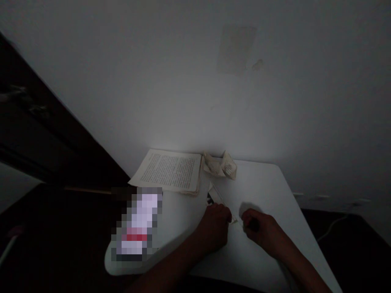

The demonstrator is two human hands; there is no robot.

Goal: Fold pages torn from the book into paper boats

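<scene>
Two hands over the table (256, 183), and it's tight work in poor light: the left hand (217, 224) bears down on the paper (220, 197), fingers curled in, and whether they pinch it or merely press it flat I cannot tell! Just to its right sits the right hand (259, 228), fingers bent round towards the thumb beside the paper's near corner, the gap narrow by the look of it, but whether anything is held in there is too dark to call. So the paper lies under the left hand, its far tip poking out towards the wall (171, 89), and here's the danger: it looks thin, and a hard press with a sideways drag could skid it, crease it off line or tear an edge. That dim light won't help either, since a crooked edge would be easy to miss under those knuckles! Further out, just beyond the tip, stands the boat (215, 167), a light folded thing; one careless knuckle pushed forward could crush it or tip it over. Left of that lie the pages (168, 171), loose-looking, and nearer, the blurred-out screen (139, 224), close enough to the table's left edge that a swinging left forearm might just nudge it off
</scene>
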